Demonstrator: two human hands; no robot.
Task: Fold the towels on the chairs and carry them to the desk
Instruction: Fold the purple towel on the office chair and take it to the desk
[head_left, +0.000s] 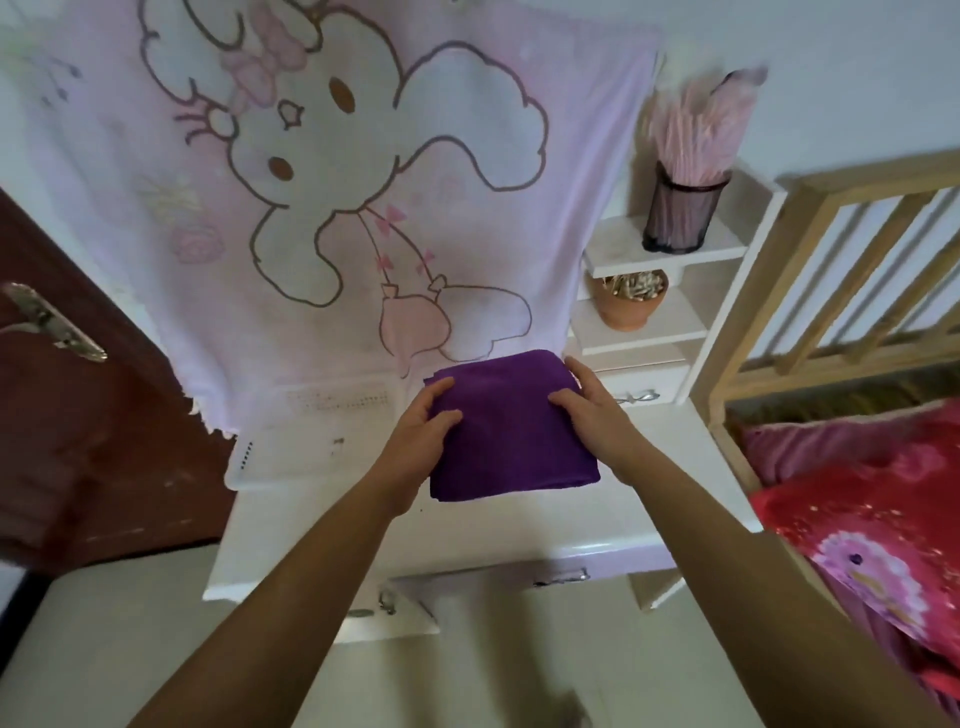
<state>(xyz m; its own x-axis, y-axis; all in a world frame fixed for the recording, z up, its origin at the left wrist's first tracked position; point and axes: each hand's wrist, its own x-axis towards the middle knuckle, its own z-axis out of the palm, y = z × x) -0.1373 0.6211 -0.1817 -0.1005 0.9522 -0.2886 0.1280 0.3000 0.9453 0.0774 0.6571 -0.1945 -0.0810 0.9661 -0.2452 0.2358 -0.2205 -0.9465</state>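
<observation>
A folded purple towel (511, 426) lies as a thick square on the white desk (493, 525), near its back. My left hand (418, 441) grips the towel's left edge, thumb on top and fingers on the side. My right hand (597, 410) grips the right edge the same way, fingers reaching along the far right corner. Both forearms stretch forward over the desk's front edge. No chairs are in view.
A pink cartoon-rabbit cloth (332, 197) hangs behind the desk. A white basket (306, 436) sits left of the towel. Shelves at the right hold a mesh cup of pink sticks (685, 208) and a clay pot (628, 301). A bed (872, 509) stands right, a door (78, 415) left.
</observation>
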